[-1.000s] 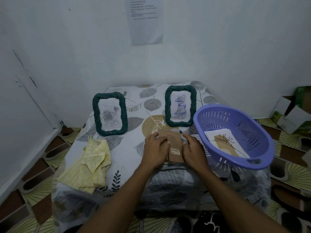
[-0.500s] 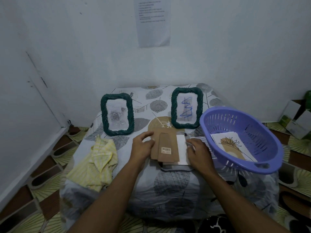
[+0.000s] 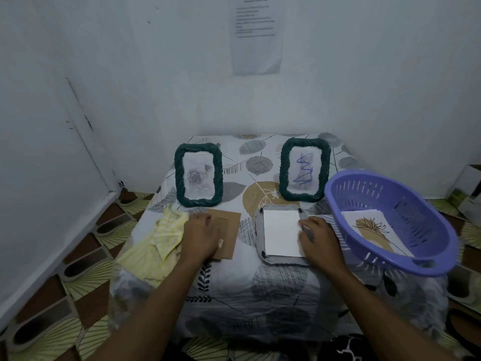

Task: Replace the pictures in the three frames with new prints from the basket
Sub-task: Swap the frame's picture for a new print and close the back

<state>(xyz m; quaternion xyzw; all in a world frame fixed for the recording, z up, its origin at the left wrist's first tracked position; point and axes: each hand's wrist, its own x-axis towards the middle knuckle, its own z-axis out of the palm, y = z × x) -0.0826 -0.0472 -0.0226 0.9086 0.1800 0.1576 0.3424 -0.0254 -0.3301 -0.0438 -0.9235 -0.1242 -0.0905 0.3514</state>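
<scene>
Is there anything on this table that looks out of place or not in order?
The third frame lies face down and open, its cardboard backing set aside under the left hand. The purple basket seems to overhang the table's right edge. The yellow cloth lies crumpled.

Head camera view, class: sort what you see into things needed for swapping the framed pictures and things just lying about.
Needed for the job:
left standing frame
right standing frame
face-down frame
white sheet lying in it
cardboard backing
basket
prints inside the basket

Just lying about:
yellow cloth
wall notice
boxes on the floor
</scene>
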